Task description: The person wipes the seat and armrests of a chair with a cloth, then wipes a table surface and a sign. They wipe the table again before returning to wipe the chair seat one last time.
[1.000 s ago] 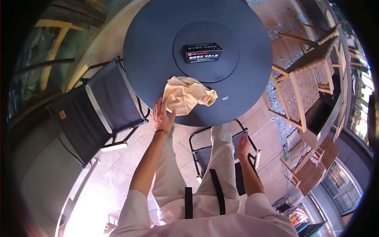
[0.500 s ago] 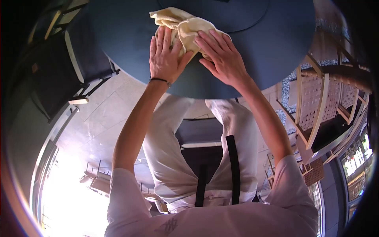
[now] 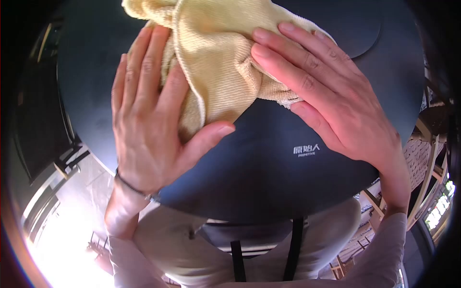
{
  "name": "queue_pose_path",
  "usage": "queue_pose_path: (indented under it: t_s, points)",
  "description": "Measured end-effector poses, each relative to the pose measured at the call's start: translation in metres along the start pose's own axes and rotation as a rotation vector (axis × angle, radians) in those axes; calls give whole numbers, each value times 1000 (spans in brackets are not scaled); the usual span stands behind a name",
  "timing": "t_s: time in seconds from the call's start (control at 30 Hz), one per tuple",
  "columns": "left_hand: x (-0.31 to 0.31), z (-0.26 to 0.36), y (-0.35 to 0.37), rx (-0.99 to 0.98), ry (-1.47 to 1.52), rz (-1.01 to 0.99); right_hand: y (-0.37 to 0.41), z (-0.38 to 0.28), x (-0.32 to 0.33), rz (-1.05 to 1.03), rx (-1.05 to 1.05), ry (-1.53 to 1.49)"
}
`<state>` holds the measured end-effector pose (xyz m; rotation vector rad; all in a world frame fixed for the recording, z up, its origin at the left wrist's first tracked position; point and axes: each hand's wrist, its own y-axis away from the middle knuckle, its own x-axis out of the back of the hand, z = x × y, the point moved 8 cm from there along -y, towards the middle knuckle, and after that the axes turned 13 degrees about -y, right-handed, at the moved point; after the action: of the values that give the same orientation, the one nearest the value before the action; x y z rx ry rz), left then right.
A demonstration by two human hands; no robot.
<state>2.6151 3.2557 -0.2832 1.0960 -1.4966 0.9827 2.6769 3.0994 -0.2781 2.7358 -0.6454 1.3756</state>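
A cream-yellow ribbed cloth [image 3: 216, 62] lies bunched and folded on a dark round tabletop [image 3: 230, 177]. My left hand [image 3: 149, 110] rests flat on the cloth's left part, fingers stretched forward and thumb spread out to the right. It wears a thin dark band at the wrist. My right hand [image 3: 331, 91] lies across the cloth's right edge, fingers extended toward its middle and thumb near the bare surface. Neither hand is wrapped round the cloth. The cloth's far end runs out of the top of the view.
White lettering [image 3: 306, 150] is printed on the tabletop near its front edge. A round line curves across the surface at upper right. A dark chair [image 3: 38, 105] stands at left, and a woven chair [image 3: 418, 163] stands at right.
My view has come much closer to the tabletop, so hands and cloth look larger. The white lettering is now visible. Both hands are still on the cloth.
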Motion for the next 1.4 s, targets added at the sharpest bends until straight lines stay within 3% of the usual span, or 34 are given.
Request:
queue_pose_path:
  t_s: [0.17,0.3,0.4,0.53,0.63,0.73,0.83,0.9,0.93,1.03,1.13,1.23,1.27,1.4]
  points:
    - [6,3,15,-2,-28,43,14,-16,-4,57,48,37]
    - [15,0,26,136,1,127,35,-24,10,127,91,158]
    - [11,-9,32,173,29,133,57,-27,23,293,114,226]
    - [16,8,37,214,-284,77,64,-42,29,282,80,174]
    - [25,22,22,37,202,164,43,-43,34,301,-216,-322]
    - [3,29,11,-42,127,152,9,-36,35,439,-108,-165]
    - [-1,29,13,-11,54,118,0,-21,18,325,-232,-134]
    - [16,37,22,68,30,11,12,-46,30,478,-219,-105]
    - [17,37,23,101,50,12,22,-63,36,509,-191,47]
    - [18,34,29,164,35,75,60,-97,51,516,-119,112]
    - [11,29,31,208,101,76,108,-123,44,273,-202,143]
    - [20,32,41,199,73,16,142,-99,22,82,-495,67]
    - [24,34,44,188,78,-13,128,-115,30,140,-406,286]
    - [17,46,65,173,18,-42,55,-139,22,442,12,100]
